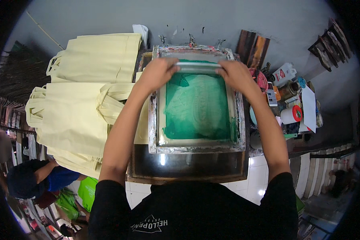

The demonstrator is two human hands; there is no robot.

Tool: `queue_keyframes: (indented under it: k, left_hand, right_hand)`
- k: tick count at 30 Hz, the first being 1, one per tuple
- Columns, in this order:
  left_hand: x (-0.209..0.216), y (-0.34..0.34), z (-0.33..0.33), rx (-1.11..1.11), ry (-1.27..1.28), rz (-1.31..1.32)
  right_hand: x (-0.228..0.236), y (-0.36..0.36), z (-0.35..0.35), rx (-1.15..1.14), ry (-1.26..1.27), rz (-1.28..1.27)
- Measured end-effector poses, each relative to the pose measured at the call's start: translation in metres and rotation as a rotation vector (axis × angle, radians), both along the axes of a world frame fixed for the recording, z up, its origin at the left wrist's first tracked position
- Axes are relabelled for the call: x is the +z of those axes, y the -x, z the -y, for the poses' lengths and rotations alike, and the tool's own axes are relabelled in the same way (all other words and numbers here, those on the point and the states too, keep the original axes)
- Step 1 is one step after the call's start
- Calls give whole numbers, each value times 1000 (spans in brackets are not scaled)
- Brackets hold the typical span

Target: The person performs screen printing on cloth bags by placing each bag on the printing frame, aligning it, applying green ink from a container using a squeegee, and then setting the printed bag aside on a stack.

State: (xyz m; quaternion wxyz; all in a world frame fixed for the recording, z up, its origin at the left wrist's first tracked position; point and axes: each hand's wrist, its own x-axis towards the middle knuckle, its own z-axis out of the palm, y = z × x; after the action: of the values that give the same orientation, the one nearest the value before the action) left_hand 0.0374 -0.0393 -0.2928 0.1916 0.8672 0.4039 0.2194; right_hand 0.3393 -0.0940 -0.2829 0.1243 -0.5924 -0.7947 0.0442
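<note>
While both my hands close round the squeegee (197,66), left hand (158,73) on its left end and right hand (235,74) on its right end, the blade sits at the far edge of the printing screen (196,105), just beyond the green ink. To pull well, I judge I should keep the pressure even across both ends and the blade tilted steadily toward me, so the ink crosses the mesh in one clean pass. The screen's frame lies flat on a dark printing board (188,166). Left of the screen, cream cloth bags (74,116) lie stacked in piles. Right of it stand a tape roll (291,115), jars and a white jug (284,74). Beyond the screen rises a grey wall (228,20); near me, white floor tiles (260,176) show.
</note>
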Motion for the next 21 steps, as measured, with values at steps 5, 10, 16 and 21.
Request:
queue_keyframes:
  k: [5,10,16,21]
  left_hand:
    - [-20,-8,-69,56,77,-22]
    - [-49,-2,-77,17,126,23]
    - [-40,-3,-59,59,147,-28]
    - [-39,-2,-44,50,113,-11]
  right_hand:
    - [-28,-5,-69,25,15,-16]
    - [-56,6,-73,16,-159,32]
    - [-46,20,-60,-35,-103,61]
    - [-52,19,-47,-28,-143,64]
